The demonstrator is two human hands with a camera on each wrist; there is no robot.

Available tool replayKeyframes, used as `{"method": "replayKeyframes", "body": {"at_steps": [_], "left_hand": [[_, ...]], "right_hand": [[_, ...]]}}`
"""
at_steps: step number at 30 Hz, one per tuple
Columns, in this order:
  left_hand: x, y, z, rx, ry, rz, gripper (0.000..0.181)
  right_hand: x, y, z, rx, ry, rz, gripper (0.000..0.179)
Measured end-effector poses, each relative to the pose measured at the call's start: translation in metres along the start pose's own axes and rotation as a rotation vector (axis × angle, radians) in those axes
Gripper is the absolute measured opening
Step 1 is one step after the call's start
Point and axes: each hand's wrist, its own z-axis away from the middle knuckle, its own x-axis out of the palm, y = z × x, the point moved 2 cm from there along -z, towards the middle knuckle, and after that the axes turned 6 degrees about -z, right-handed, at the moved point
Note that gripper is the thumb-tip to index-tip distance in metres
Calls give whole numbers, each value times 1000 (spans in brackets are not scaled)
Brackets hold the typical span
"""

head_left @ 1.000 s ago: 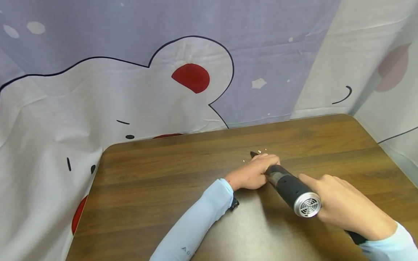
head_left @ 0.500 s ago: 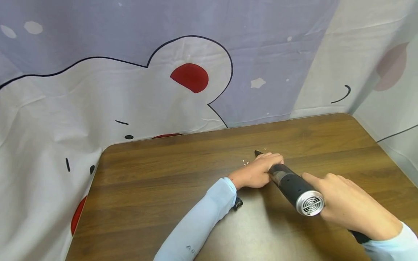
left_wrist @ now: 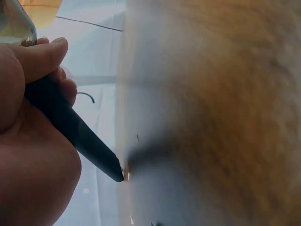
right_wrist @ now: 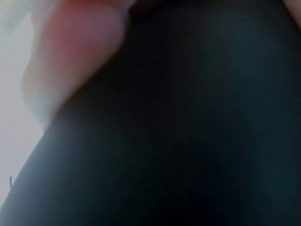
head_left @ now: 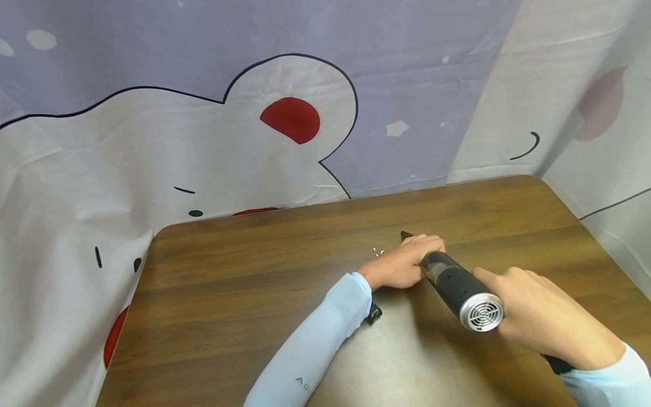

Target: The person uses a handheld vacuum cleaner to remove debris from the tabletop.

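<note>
A black handheld vacuum cleaner (head_left: 458, 291) with a silver vented end slants over the table, its clear section partly visible. My right hand (head_left: 549, 316) grips its body from the right side. My left hand (head_left: 404, 263) curls round the dark narrow nozzle (left_wrist: 84, 139) at the front end. The nozzle's tip points down at the tabletop, close to or touching it, beside a small pale bit in the left wrist view. Several small white crumbs (head_left: 378, 252) lie just left of the nozzle. The right wrist view is mostly filled by the dark vacuum body (right_wrist: 164, 132) and blurred fingers.
The brown wooden table (head_left: 244, 294) has a rounded far left and far right corner. A patterned curtain (head_left: 203, 152) hangs right behind its back edge and along the sides. A small black device (head_left: 373, 314) shows under the left wrist.
The nozzle tip and my left hand have shifted slightly right and away from me. White crumbs seen near the tip earlier no longer show there. Both hands keep their hold.
</note>
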Motion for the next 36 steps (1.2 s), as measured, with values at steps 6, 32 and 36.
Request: {"method": "replayKeyframes", "body": {"at_steps": [6, 32, 36], "left_hand": [[3, 3, -1, -4, 7, 12, 25], [12, 39, 14, -117, 43, -42, 34], [13, 42, 17, -128, 39, -44, 34]], "right_hand": [[-1, 1, 1, -2, -5, 11, 34], [-10, 11, 23, -49, -58, 36, 40], [-6, 15, 27, -48, -77, 28, 41]]}}
